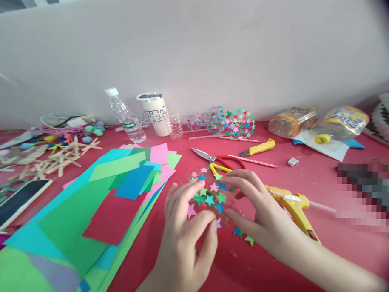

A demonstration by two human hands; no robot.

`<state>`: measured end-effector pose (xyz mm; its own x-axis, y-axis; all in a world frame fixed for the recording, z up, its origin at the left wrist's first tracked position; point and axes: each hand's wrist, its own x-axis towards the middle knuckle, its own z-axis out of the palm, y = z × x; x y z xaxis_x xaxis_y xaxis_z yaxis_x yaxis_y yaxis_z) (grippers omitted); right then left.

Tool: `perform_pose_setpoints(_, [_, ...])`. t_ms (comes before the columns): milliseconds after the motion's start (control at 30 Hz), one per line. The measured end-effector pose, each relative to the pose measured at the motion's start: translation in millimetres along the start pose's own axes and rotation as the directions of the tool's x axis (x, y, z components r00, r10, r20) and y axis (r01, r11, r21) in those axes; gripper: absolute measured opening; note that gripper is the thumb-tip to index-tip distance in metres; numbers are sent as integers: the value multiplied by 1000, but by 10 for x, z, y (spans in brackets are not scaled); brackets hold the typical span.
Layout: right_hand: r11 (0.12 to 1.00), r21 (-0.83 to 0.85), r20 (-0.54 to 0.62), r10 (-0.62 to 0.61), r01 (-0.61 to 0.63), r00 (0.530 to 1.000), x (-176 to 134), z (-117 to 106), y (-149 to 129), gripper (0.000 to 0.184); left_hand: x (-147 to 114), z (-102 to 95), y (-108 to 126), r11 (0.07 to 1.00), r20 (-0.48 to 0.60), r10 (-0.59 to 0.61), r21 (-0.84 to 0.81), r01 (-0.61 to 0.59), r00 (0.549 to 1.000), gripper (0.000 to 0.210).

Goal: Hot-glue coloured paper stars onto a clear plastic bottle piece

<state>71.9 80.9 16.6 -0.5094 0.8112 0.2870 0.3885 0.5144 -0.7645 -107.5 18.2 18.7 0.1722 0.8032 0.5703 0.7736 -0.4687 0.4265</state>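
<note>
Many stars (209,200) clustered over the counter (247,275) between the left hand (186,239) and right hand (262,210), both half-curled; whether either gripped anything, I couldn't tell. A light, low touch probably suited such small pieces, so none skidded under the glue gun (297,205).

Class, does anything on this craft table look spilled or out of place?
A few paper stars lie apart from the main cluster, nearer the camera beside the right hand, so they look strayed. Craft sticks at left lie jumbled.
</note>
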Motion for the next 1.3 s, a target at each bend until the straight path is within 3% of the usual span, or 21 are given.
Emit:
perform_pose_setpoints(300, [992,-110,18,-62,64,998,-30,-5,-52,46,-30,-23,-44,999,-85,-44,-13,43,995,19])
perform_pose_setpoints(433, [991,-120,31,-61,64,998,-25,-22,-49,44,-25,-25,-85,971,-159,-190,-177,162,969,19])
perform_pose_setpoints(500, [990,-125,51,-57,63,997,-23,-31,-59,39,-3,-17,-138,909,-190,-353,-301,288,916,20])
perform_pose_setpoints(600, [990,-122,72,-58,66,996,-24,-41,-71,34,41,23,-287,703,-182,-626,-552,448,759,27])
perform_pose_setpoints(667, [992,-104,68,-62,69,996,-23,-46,-65,33,59,67,-420,491,-78,-755,-725,483,651,26])
perform_pose_setpoints(700, [994,-88,59,-64,69,996,-21,-49,-55,33,62,90,-483,410,1,-789,-743,529,614,24])
perform_pose_setpoints(733, [996,-64,47,-66,69,997,-16,-52,-43,33,61,113,-536,377,94,-790,-703,602,605,23])
perform_pose_setpoints(833, [998,32,7,-59,59,998,10,-64,1,31,43,163,-601,416,194,-731,-632,654,654,25])
perform_pose_setpoints(967, [988,153,-20,40,-37,999,49,-82,38,24,26,191,-503,544,232,-625,-555,629,746,29])
perform_pose_setpoints(1067, [976,195,-25,99,-92,995,56,-92,35,25,30,201,-429,607,271,-558,-512,608,785,26])
perform_pose_setpoints(1200, [966,233,-9,118,-113,993,52,-133,13,25,51,187,-344,602,312,-549,-497,626,776,18])
perform_pose_setpoints(1267, [969,237,-57,79,-63,995,52,-181,5,26,65,174,-269,526,357,-561,-543,655,747,23])
perform_pose_setpoints(1300, [978,210,-109,45,-21,993,50,-212,-1,26,72,170,-225,428,413,-563,-595,680,716,29])
